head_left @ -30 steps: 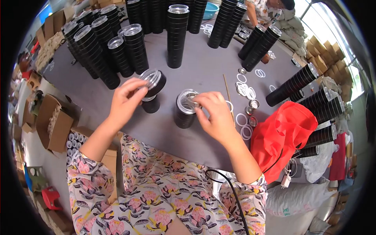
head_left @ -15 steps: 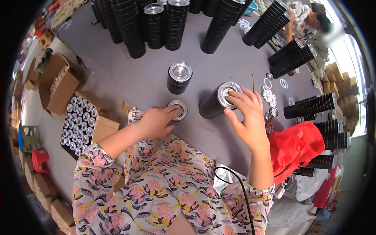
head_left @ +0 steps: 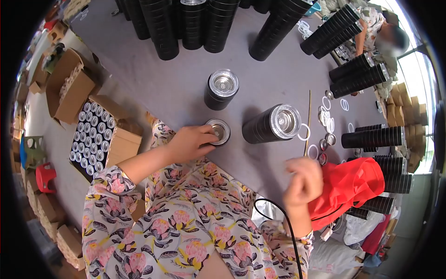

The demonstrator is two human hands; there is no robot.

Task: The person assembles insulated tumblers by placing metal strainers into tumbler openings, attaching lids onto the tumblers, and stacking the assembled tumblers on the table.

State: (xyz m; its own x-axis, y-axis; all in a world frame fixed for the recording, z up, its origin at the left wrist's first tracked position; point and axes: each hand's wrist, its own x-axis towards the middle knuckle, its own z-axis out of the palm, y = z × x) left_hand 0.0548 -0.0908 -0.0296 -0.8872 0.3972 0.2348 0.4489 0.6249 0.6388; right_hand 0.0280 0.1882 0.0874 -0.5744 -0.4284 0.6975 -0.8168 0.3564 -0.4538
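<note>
My left hand [head_left: 193, 143] rests with bent fingers on the near-left rim of a low black piece with a clear and silver top [head_left: 219, 132] at the table's near edge. My right hand [head_left: 303, 181] is blurred and lifted beside the red bag, its fingers curled; whether anything is in them cannot be made out. Between the hands and farther back, a short black stack with a clear-rimmed top [head_left: 273, 123] leans toward the right. Another short black stack [head_left: 222, 89] stands behind the low piece. White rings [head_left: 327, 122] lie to the right, near a thin stick [head_left: 308, 111].
Tall black stacks [head_left: 160, 32] stand along the back, with more leaning at the right. A red bag [head_left: 348, 186] lies at the right edge. Left of the table is a carton of silver-topped pieces [head_left: 121, 148]. A person [head_left: 371, 28] is at the far right.
My right hand has left the right-hand short stack and moved down toward the red bag. My left hand stays on the low piece. Earlier it held a black piece over another stack.
</note>
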